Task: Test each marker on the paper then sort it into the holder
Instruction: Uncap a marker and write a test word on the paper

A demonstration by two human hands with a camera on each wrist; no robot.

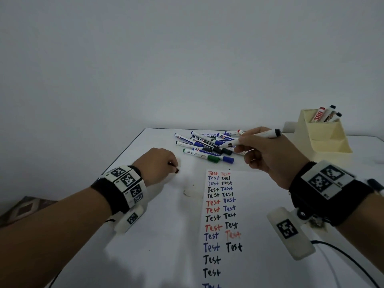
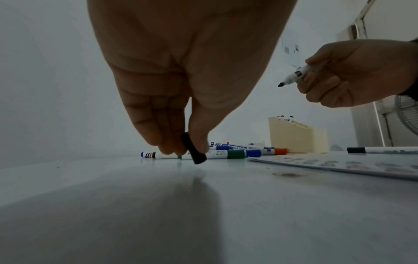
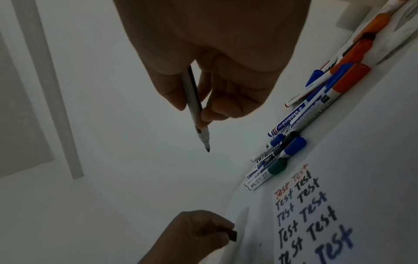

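My right hand (image 1: 242, 147) grips an uncapped black marker (image 1: 262, 134) in the air over the pile of loose markers (image 1: 207, 146), its tip (image 3: 207, 149) pointing down and left. My left hand (image 1: 166, 166) pinches the marker's black cap (image 2: 195, 151) between thumb and fingers, just above the white table and left of the paper (image 1: 261, 204). The paper lies in front of me, filled with rows of "Test" in red, blue and black. The cream holder (image 1: 324, 136) stands at the back right with several markers (image 1: 326, 115) in its tallest compartment.
The white table (image 1: 158, 235) ends at a left edge near my left forearm. A faint smudge (image 1: 190, 192) marks the surface left of the paper. One more black-capped marker (image 2: 384, 150) lies to the right of the paper. A black cable (image 1: 342, 254) trails under my right wrist.
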